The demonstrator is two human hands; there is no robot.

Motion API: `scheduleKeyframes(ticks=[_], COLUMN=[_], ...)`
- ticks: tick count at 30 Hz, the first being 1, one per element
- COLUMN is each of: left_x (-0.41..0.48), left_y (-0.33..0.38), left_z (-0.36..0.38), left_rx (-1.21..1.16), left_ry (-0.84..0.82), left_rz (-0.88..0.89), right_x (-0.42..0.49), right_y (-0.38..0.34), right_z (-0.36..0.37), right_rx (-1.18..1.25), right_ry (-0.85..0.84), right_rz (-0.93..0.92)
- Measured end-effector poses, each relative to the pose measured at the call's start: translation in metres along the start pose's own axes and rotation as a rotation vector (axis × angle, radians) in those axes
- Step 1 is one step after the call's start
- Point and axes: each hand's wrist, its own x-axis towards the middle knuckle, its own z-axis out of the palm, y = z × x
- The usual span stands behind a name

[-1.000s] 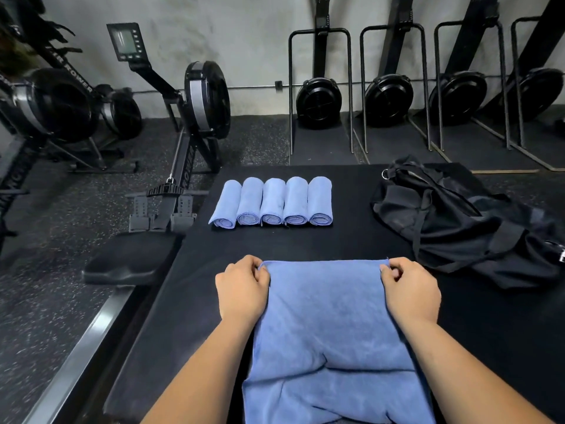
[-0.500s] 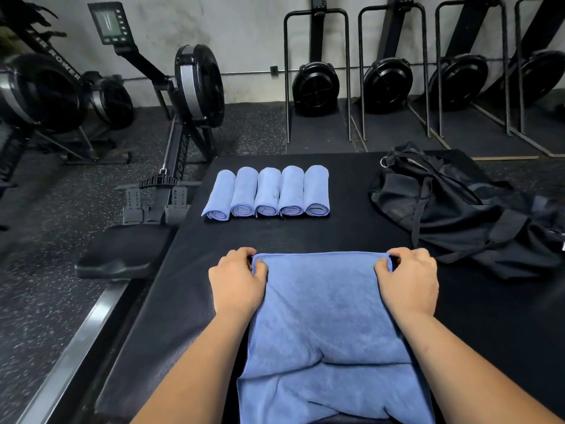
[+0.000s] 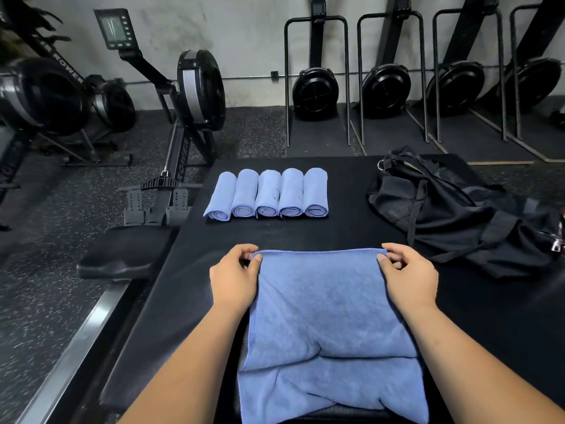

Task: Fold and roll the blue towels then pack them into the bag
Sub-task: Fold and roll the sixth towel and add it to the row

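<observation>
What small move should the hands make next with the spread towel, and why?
Probably pull the far edge back toward the body to start a fold: left hand and right hand pinch the far corners of the blue towel, which lies unrolled.

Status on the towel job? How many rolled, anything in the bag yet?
Done: five rolled towels lie side by side on the black mat. In hand: the left hand and right hand each pinch a far corner of a sixth towel, spread out and creased, not rolled. Left: fold and roll it, then pack all six; the bag lies slumped at the right, no towel visible in it.
</observation>
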Motion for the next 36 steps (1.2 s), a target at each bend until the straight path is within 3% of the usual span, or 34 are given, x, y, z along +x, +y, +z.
scheduleKeyframes(ticks=[8,16,25,36], left_x=[0.004,-0.004,-0.001,-0.024], left_y=[0.004,0.031,0.112,0.186], left_z=[-0.023,-0.057,-0.136,-0.202], left_rx=[0.063,0.093,0.050,-0.029], left_ry=[-0.203,-0.212,-0.041,0.192], left_rz=[-0.001,0.018,0.220,0.348], right_x=[-0.001,-0.010,0.004,-0.019], right_y=[-0.007,-0.037,-0.126,-0.203], right_z=[-0.026,-0.052,-0.127,-0.189], right_rx=[-0.065,-0.101,-0.077,0.054], right_ry=[-0.165,-0.177,-0.069,0.115], right_rz=[-0.039,-0.105,-0.348,-0.446])
